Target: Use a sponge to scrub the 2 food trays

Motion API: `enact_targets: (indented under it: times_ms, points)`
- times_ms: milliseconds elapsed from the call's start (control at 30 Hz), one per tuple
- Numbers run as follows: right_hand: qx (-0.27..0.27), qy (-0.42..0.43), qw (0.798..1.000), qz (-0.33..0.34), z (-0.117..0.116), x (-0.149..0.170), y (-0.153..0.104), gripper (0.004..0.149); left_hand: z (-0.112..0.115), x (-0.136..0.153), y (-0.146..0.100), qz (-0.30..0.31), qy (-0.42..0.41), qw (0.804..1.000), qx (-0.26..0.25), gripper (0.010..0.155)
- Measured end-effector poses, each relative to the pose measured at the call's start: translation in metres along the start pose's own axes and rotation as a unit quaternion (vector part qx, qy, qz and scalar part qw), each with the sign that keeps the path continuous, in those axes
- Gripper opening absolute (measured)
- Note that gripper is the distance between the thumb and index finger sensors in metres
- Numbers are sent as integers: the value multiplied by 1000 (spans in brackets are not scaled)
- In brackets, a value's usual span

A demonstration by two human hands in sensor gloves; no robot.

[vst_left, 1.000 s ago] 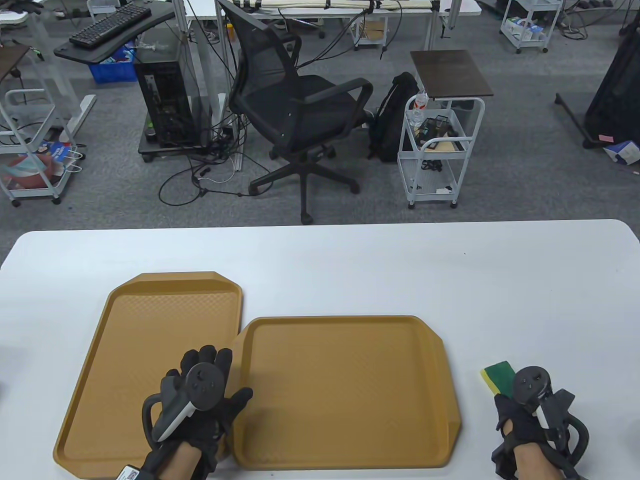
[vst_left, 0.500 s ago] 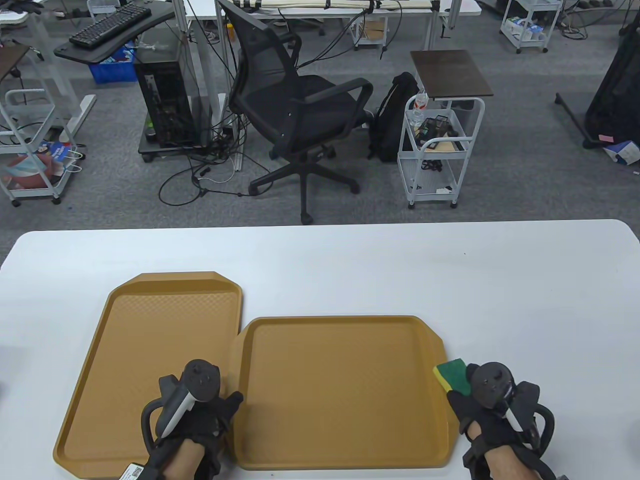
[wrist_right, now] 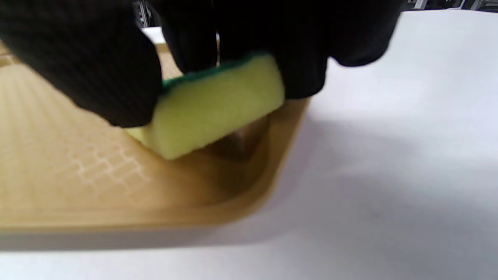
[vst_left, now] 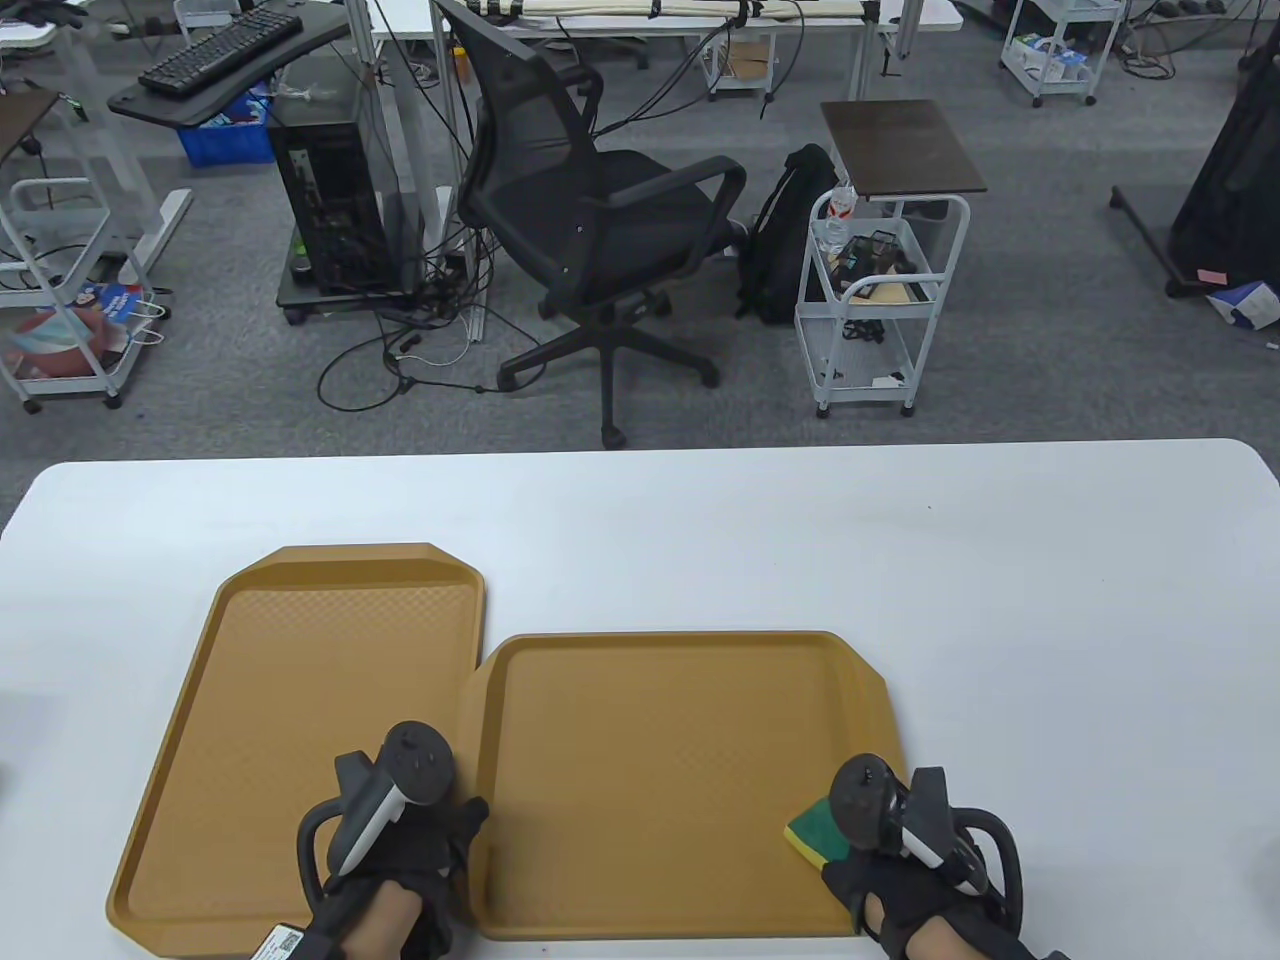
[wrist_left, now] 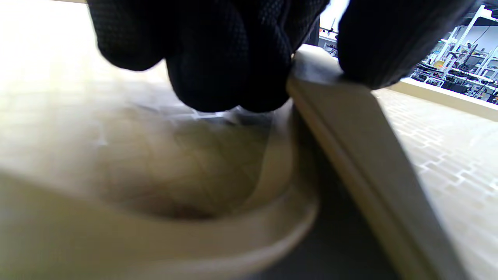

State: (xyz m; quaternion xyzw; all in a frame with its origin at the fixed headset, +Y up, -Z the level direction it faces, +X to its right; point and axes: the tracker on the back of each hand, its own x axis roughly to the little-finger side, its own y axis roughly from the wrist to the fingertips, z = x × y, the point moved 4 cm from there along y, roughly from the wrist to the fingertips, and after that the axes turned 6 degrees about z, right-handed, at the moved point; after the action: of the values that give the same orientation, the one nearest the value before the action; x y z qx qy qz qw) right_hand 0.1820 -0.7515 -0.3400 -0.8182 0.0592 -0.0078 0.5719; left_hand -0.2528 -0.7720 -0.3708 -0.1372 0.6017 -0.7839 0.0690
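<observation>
Two tan food trays lie side by side on the white table. The left tray (vst_left: 290, 690) runs lengthwise away from me, and the right tray (vst_left: 680, 760) overlaps its right edge. My left hand (vst_left: 440, 825) pinches the right tray's left rim (wrist_left: 350, 116), thumb on top and fingers (wrist_left: 218, 58) down on the left tray's floor. My right hand (vst_left: 862, 862) grips a yellow sponge with a green top (vst_left: 815, 832). The sponge (wrist_right: 218, 105) sits tilted just above the floor at the right tray's near right corner (wrist_right: 241, 194).
The white table (vst_left: 1050, 650) stretches bare to the right and behind the trays. Its near edge runs just under both wrists. An office chair (vst_left: 590, 230) and a small white cart (vst_left: 880, 290) stand on the floor beyond the far edge.
My right hand carried the sponge left off the table onto the right tray's near right corner. My left hand drew back and its fingers closed on the tray rim.
</observation>
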Motion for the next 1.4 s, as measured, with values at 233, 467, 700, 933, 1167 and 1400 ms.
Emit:
enact_targets:
  times_ms: [233, 467, 700, 933, 1167, 1400]
  points:
    - [-14, -44, 999, 5, -4, -7, 2, 63, 1, 0, 1, 4, -6, 1000, 7, 74]
    - [4, -44, 999, 8, -3, -9, 4, 59, 2, 1, 1, 6, -15, 1000, 10, 73]
    - [31, -62, 998, -9, 0, -11, 7, 59, 2, 2, 2, 7, -28, 999, 16, 73]
    - [75, -82, 993, -30, 5, -16, 24, 58, 3, 3, 2, 9, -36, 999, 18, 72]
    - [85, -74, 990, -79, 19, -13, 59, 57, 3, 4, 3, 12, -45, 999, 24, 72]
    - [107, -58, 983, -138, 32, -13, 102, 58, 3, 5, 3, 12, -48, 998, 27, 72]
